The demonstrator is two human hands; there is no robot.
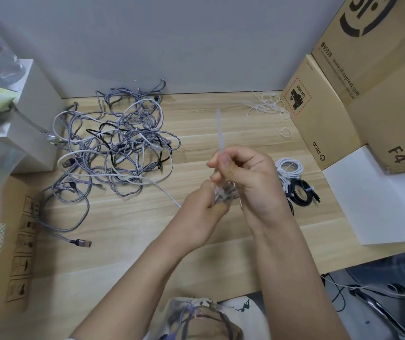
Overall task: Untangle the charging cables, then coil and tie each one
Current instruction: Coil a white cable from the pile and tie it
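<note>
Above the tabletop [128,224], the right hand [248,175] pinches the tie [219,130] upward while the left hand [203,204] grips the coil [224,193] (mostly hidden). If the left grip loosens, the coil may spring open; the tangle [113,146] waits at left.

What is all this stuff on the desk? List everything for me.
tangled cables: one heap, grey braided, white and black, left on the desk
coiled white cable: one, tied, right of the hands
coiled black cable: one, tied, just below the white coil
loose zip ties: a few, white, far right by the boxes
cardboard boxes: two, brown, right
white sheet: one, right
zip tie: one, translucent white, pinched by the right hand
small coil: one, greyish, gripped by the left hand
</note>
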